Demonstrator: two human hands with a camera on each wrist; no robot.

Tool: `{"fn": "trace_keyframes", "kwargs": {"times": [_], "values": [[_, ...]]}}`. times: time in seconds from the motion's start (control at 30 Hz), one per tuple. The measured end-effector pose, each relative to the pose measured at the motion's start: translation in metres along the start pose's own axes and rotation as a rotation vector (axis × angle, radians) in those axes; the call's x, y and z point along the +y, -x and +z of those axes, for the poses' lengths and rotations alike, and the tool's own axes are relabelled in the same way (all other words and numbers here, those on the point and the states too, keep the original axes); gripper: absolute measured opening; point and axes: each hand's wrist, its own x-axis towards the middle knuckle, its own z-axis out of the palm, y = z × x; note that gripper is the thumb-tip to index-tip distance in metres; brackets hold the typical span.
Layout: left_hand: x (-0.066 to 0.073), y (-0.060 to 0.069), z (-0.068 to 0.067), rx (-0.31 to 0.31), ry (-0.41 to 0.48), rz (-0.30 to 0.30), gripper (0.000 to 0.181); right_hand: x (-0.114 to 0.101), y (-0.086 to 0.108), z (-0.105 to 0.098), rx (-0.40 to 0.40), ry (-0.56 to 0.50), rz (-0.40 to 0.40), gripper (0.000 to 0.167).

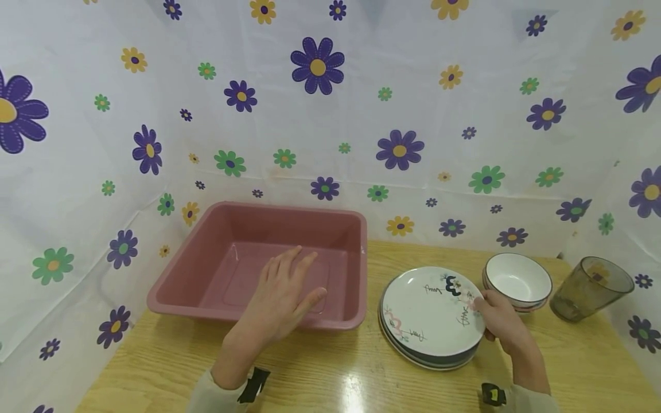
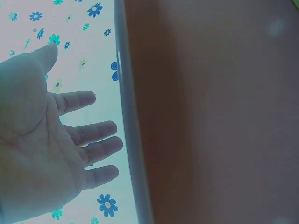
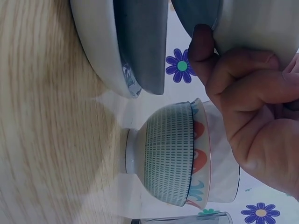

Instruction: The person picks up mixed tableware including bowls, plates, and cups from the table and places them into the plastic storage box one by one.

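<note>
My right hand (image 1: pixel 498 318) pinches the right rim of a white plate (image 1: pixel 431 312) with flower drawings, thumb on top and fingers curled beneath. In the right wrist view, that plate (image 3: pixel 261 28) is raised on this side, with a gap between it and the lower plates (image 3: pixel 100 42). Those lie stacked on the table below. Over the near part of a pink plastic basin (image 1: pixel 217 312) hovers my left hand (image 1: pixel 281 292), fingers spread and holding nothing. The left wrist view shows the palm of that left hand (image 2: pixel 42 135) beside the basin's rim (image 2: pixel 128 107).
Nested bowls (image 1: pixel 518 278) stand just right of the plates, beyond my right hand. A brown-tinted glass (image 1: pixel 588 289) is at the far right. Beneath everything is a wooden table (image 1: pixel 315 373). A flowered white sheet (image 1: pixel 361 115) hangs behind and at both sides.
</note>
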Motion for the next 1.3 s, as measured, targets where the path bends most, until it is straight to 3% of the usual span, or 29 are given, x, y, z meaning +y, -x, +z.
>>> {"fn": "trace_keyframes", "kwargs": {"times": [0.53, 1.3], "values": [[0.0004, 0.0003, -0.0001, 0.005, 0.006, 0.007, 0.064, -0.0039, 0.0018, 0.0000, 0.029, -0.002, -0.036, 0.040], [0.0010, 0.0012, -0.0023, 0.004, 0.008, 0.005, 0.065, -0.0069, 0.0060, -0.0030, 0.013, -0.070, 0.014, 0.044]]}}
